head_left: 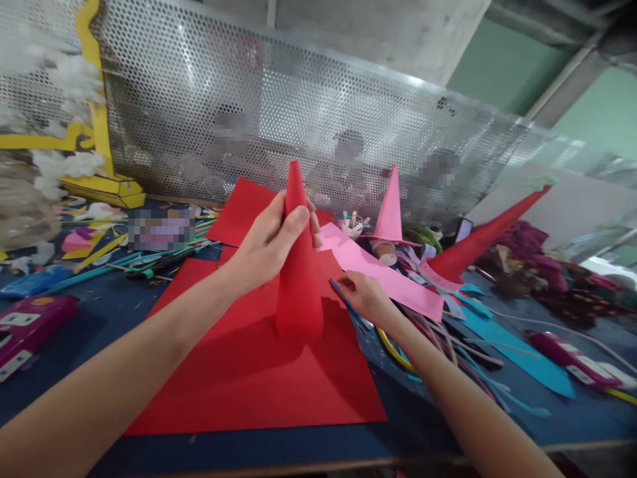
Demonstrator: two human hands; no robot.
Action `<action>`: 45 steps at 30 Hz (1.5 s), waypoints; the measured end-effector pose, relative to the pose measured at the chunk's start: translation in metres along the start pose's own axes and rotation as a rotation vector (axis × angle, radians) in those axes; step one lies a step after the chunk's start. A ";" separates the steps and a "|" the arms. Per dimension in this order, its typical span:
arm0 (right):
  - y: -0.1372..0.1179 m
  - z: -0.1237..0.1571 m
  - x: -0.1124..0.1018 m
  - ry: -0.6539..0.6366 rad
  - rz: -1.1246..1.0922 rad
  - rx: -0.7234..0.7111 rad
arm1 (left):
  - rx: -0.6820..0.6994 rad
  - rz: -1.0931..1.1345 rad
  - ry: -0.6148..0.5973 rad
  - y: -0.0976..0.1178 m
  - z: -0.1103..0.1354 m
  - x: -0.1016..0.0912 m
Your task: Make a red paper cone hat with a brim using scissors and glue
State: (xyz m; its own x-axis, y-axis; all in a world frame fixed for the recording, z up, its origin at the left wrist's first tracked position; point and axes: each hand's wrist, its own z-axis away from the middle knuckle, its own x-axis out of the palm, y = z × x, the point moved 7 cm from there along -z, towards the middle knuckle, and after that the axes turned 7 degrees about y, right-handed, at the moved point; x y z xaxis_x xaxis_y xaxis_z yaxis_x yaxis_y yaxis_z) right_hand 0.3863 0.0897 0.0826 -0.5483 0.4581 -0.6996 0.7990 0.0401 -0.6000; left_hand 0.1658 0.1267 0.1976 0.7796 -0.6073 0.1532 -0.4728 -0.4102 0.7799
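A narrow red foam or paper cone (300,285) stands upright on a flat red sheet (259,392). My left hand (279,232) is wrapped round its upper part, with the thumb in front and fingertips showing on the far side. To the right of the cone, my right hand (362,292) is closed with bent fingers on a slim blue pen-like item (343,296); its exact kind is hard to make out. Another red sheet (243,212) lies behind the cone, and a long pink strip (383,269) stretches behind my right hand.
Behind stands a pink cone (391,209); a longer red cone (492,236) leans at right. Purple boxy tools (34,328) sit at both sides. Coloured strips (517,348) and scraps litter the blue table (398,438). A perforated metal screen (308,99) closes the back; blurred people are beyond it.
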 end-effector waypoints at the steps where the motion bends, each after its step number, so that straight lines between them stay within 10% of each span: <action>1: 0.002 0.002 -0.001 -0.013 0.004 -0.008 | 0.002 -0.028 -0.037 -0.001 0.001 0.005; 12: -0.052 0.037 0.038 -0.521 -0.728 -0.028 | -0.012 -0.076 -0.116 -0.020 0.007 0.021; 19: -0.065 0.047 0.060 -0.643 -0.693 -0.013 | -0.013 -0.113 -0.173 -0.021 0.006 0.029; 27: -0.061 0.043 0.053 -0.514 -0.733 -0.010 | -0.011 -0.080 -0.091 -0.024 -0.003 0.019; 34: -0.032 0.030 0.021 0.057 -0.823 0.065 | -0.311 0.423 0.551 -0.065 -0.036 -0.078; 45: -0.117 0.059 0.024 0.066 -0.173 -0.500 | -0.410 0.536 0.791 -0.098 -0.028 -0.107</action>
State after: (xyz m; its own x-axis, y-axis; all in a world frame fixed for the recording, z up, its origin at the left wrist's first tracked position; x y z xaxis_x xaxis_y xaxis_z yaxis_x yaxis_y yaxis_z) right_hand 0.2652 0.0432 0.1133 -0.6789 0.4611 -0.5713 0.7270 0.5308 -0.4355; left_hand 0.1399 0.2512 0.1216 0.6248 0.0390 0.7798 -0.7765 0.1346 0.6155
